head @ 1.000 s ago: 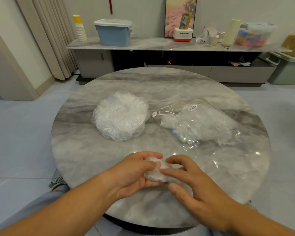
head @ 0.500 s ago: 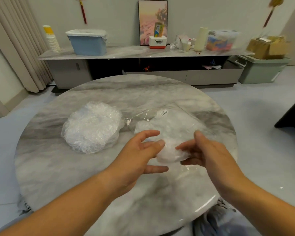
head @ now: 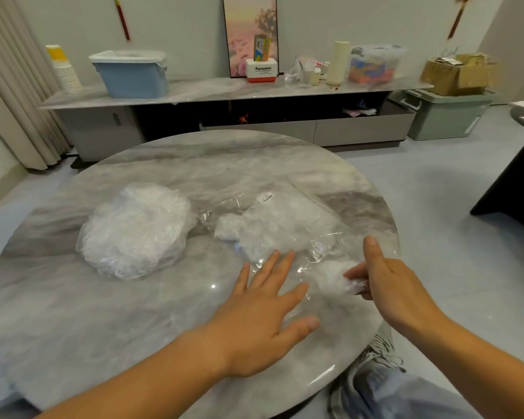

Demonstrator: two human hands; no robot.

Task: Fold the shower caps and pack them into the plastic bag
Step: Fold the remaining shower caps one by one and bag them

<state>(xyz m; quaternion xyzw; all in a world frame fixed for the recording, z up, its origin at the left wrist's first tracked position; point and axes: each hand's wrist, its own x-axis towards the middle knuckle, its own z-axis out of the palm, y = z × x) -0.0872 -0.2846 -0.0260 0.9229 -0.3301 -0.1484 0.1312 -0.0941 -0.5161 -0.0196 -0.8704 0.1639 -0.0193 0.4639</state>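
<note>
A clear plastic bag lies on the round marble table, holding several folded white shower caps. Its near open end reaches toward my hands. My right hand pinches a folded shower cap at that open end, thumb raised. My left hand lies flat with fingers spread, pressing on the bag's near edge. To the left sits a round pile of unfolded shower caps in thin clear wrap.
The table edge curves close on the right and near side. Behind it stands a long low cabinet with a blue bin, paper cups and boxes. A grey storage box sits on the floor at the right, and a dark furniture piece further right.
The folded cap went from both hands at the table's near edge over to the bag's opening on the right. My left hand let go of it and flattened onto the bag.
</note>
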